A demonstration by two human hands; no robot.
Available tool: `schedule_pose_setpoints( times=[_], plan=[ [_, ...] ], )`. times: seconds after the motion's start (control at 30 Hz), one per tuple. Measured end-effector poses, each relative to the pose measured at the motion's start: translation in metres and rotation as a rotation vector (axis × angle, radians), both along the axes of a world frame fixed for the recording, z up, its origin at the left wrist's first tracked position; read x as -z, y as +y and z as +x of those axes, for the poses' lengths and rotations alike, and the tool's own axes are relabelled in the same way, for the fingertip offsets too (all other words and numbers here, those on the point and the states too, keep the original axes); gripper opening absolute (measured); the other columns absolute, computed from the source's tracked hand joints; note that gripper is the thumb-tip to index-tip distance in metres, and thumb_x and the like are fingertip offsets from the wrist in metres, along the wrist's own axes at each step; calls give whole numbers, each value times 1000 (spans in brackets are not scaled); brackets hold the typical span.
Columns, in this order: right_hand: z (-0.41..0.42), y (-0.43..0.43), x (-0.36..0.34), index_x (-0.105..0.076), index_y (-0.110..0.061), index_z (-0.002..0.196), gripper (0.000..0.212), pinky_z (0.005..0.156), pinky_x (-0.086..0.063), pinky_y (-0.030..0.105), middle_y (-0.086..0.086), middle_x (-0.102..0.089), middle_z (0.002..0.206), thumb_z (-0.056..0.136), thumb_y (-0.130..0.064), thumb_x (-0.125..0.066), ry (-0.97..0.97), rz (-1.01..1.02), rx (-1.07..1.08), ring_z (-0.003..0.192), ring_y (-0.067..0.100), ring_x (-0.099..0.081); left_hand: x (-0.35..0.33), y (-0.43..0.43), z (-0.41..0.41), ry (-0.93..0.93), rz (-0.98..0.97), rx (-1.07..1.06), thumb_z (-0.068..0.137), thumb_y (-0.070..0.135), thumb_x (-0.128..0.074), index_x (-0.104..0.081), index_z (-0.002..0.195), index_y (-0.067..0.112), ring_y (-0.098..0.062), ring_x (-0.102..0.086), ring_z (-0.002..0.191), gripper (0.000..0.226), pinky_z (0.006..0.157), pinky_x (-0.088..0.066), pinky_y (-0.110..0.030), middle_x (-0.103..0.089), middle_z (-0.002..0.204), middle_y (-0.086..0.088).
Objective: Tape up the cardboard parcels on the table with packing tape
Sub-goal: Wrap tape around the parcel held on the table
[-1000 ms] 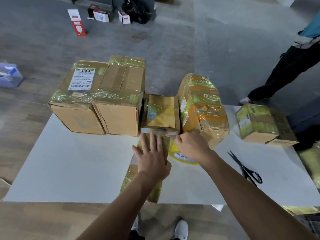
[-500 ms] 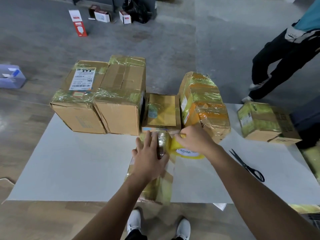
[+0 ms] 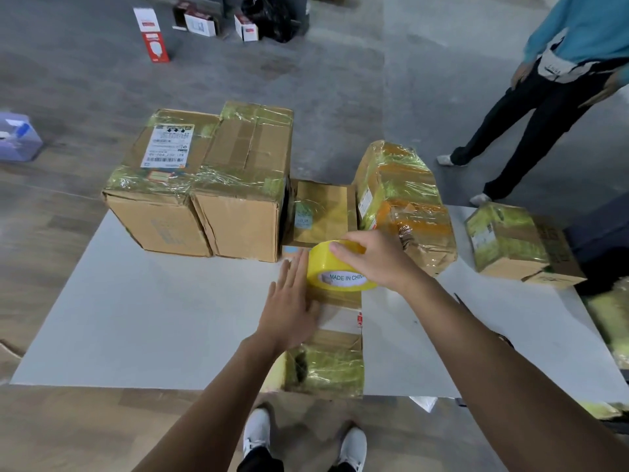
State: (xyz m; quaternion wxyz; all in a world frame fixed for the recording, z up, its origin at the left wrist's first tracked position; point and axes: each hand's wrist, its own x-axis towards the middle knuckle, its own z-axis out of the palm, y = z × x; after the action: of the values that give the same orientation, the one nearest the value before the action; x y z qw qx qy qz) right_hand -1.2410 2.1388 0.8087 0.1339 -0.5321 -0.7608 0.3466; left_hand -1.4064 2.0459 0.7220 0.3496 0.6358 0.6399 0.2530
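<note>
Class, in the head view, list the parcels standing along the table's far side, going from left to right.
Cardboard box with a white shipping label → taller plain cardboard box banded with tape → low flat brown parcel → bulging orange-brown parcel wrapped in tape → small tape-wrapped cardboard box.

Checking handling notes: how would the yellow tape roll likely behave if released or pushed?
The yellow tape roll looks stiff: the right hand grips its rim without denting it. It seems to stand on its curved edge on the parcel, core facing the camera, so released it could roll. Probably light, since one hand holds it.
</note>
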Motion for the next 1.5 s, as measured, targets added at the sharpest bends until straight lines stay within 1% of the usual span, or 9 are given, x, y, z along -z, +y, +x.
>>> schedule_pose_setpoints(
  times=[0.23, 0.37, 0.47, 0.53, 0.63, 0.83, 0.97, 1.17, 1.5],
  plan=[
    [-17, -7, 10, -60, -13, 134, 64, 103, -44, 32, 1, -63, 132, 91, -59, -56, 36, -98, 70, 125, 16, -56, 18, -1, -14, 70, 30, -54, 95, 26, -44, -10, 157, 20, -13, -12, 149, 72, 115, -32, -39, -12, 163, 7],
    [-34, -12, 9, -70, -12, 99, 52, 72, -51, 34, 10, -70, 87, 92, -60, -52, -110, 1, 53, 86, 27, -65, 28, -1, -19, 82, -39, -33, 100, 26, -38, -8, 157, 25, -20, -6, 151, 65, 116, -28, -44, -4, 164, 11],
    [-24, -11, 5, -44, -14, 60, 54, 50, -28, 32, 2, -37, 51, 93, -56, -52, -227, 67, 84, 51, 20, -38, 32, 3, -19, 75, -104, -47, 103, 26, -39, 3, 156, 30, -22, 3, 152, 68, 119, -22, -45, 8, 162, 16],
    [-12, -11, 1, -37, -13, 60, 57, 50, -23, 32, 2, -30, 51, 93, -57, -50, -304, 77, 96, 48, 18, -31, 32, 3, -16, 73, -109, -50, 103, 26, -39, 5, 156, 31, -20, 4, 151, 69, 119, -24, -45, 11, 161, 19],
    [1, -13, 2, -57, -7, 71, 59, 50, -28, 31, 3, -38, 52, 93, -60, -47, -359, 95, 79, 48, 18, -37, 32, 4, -16, 100, -118, -35, 102, 26, -38, 4, 157, 28, -21, 6, 151, 69, 120, -20, -45, 13, 161, 18],
    [23, -15, 13, -57, -11, 70, 58, 62, -36, 32, 7, -49, 61, 83, -68, -53, 34, -73, 141, 60, 12, -48, 19, 13, 3, 410, 15, 148, 93, 34, -27, 18, 153, 13, -21, 24, 147, 77, 122, 3, -46, 31, 154, 3],
    [28, -21, 16, -55, -24, 55, 43, 57, -34, 27, -10, -47, 53, 93, -45, -63, 186, -190, 175, 53, 5, -45, 34, 12, 8, 454, 116, 174, 84, 57, -14, 1, 155, 8, -20, 3, 152, 88, 119, 14, -34, 5, 162, -4],
    [41, -14, 14, -28, -18, 59, 53, 56, -19, 31, 4, -22, 61, 92, -45, -60, -97, 1, 178, 54, 14, -25, 35, 14, 3, 555, 53, 203, 80, 68, 7, 10, 155, 16, -9, 23, 142, 91, 118, 13, -37, 14, 161, 0],
    [65, -19, 50, -37, -16, 57, 46, 55, -31, 30, 0, -36, 54, 89, -44, -55, -404, -80, 153, 56, 18, -39, 29, 15, 3, 629, 12, 259, 78, 68, 14, 20, 148, 29, -17, 23, 146, 81, 121, 9, -45, 24, 157, -1]
  ],
)
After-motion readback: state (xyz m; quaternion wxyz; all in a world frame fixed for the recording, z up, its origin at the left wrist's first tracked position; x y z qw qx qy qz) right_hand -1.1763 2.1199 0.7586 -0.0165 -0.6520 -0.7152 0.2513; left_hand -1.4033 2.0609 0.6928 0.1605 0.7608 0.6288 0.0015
